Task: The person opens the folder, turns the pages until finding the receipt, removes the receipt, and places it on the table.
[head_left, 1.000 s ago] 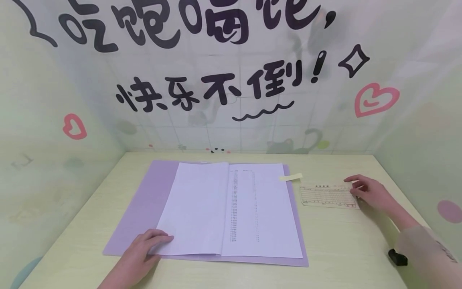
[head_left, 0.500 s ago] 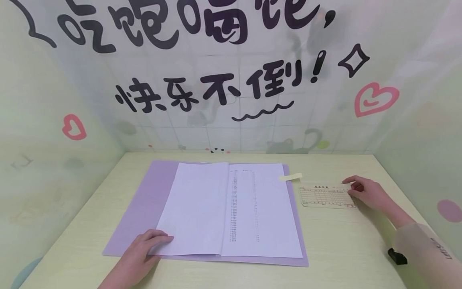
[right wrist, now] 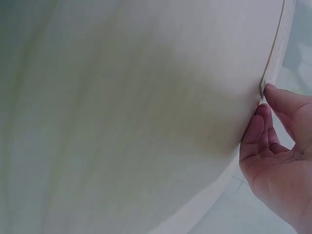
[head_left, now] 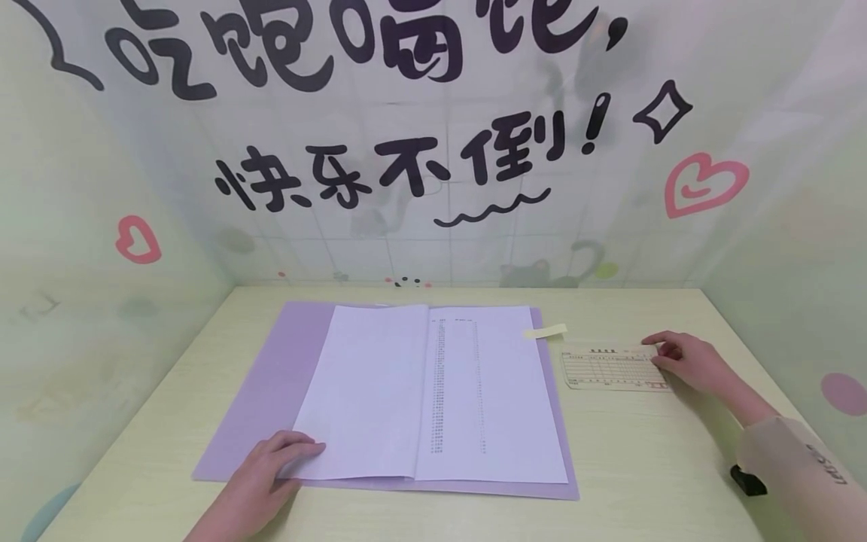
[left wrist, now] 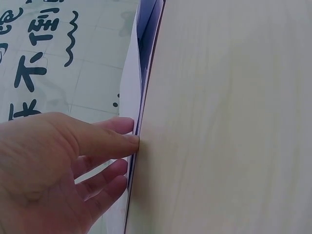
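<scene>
A purple folder [head_left: 254, 399] lies open on the table, showing a blank left page [head_left: 366, 376] and a right page [head_left: 521, 406] printed with a list. My left hand [head_left: 267, 463] rests on the lower left corner of the blank page. In the left wrist view its fingers lie along the paper, with the thumb [left wrist: 127, 144] at the folder's near edge. To the folder's right is a printed receipt slip [head_left: 606, 370]. My right hand [head_left: 687, 363] pinches the slip's right end between thumb and fingers; the right wrist view shows that grip at its edge [right wrist: 277, 58].
A pale yellow sticky strip [head_left: 547, 331] juts from the right page's upper edge. Beside the right sleeve [head_left: 792, 467] sits a small black object [head_left: 748, 480], partly covered. Printed curtains [head_left: 406, 248] close off the back and sides of the wooden table [head_left: 637, 452].
The receipt slip and my right hand have shifted slightly to the left, mostly in the first half second. My left hand and the folder have stayed where they were.
</scene>
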Available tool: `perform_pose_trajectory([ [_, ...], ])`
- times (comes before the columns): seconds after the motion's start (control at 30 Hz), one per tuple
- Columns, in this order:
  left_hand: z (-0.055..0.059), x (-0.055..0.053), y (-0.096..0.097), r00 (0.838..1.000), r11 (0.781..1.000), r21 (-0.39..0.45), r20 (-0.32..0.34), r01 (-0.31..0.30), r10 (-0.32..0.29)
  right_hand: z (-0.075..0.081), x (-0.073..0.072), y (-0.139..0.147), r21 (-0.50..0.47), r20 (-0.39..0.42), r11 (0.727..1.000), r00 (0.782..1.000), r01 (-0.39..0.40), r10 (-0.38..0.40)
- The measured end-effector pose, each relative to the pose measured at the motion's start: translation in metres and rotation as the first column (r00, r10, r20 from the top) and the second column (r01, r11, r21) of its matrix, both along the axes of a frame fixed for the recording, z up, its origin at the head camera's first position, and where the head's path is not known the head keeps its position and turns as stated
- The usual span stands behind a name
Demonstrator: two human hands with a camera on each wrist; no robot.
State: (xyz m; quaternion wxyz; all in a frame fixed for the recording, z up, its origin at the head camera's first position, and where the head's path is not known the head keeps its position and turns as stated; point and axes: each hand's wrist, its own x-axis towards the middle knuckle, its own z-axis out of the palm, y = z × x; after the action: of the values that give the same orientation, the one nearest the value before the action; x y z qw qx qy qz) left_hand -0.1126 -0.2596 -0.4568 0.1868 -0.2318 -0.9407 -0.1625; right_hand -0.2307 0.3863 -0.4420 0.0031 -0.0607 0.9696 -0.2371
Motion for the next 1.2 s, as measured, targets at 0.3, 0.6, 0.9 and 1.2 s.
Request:
perform_pose_trajectory([
  [0.3,0.0003,-0.0001,-0.0004,1.0,1.0,0.003,-0.002,0.002,-0.002,0.0023,0.0016,-0.0013,0.011,-0.006,1.0,1.0,-0.001,0.001],
  [0.6,0.0005,-0.0001,0.0003,1.0,1.0,0.003,0.01,-0.011,0.011,0.0005,0.0033,-0.0017,0.014,0.003,1.0,1.0,-0.001,0.001],
  [0.9,-0.0018,-0.0012,-0.0025,1.0,1.0,0.005,-0.015,0.01,-0.009,0.0011,0.0055,-0.0025,0.019,-0.008,1.0,1.0,-0.003,0.004],
  [1.2,-0.002,-0.0015,-0.0027,1.0,1.0,0.003,-0.024,0.014,-0.014,0.0014,0.0066,-0.0024,0.018,-0.013,1.0,1.0,-0.002,0.002],
])
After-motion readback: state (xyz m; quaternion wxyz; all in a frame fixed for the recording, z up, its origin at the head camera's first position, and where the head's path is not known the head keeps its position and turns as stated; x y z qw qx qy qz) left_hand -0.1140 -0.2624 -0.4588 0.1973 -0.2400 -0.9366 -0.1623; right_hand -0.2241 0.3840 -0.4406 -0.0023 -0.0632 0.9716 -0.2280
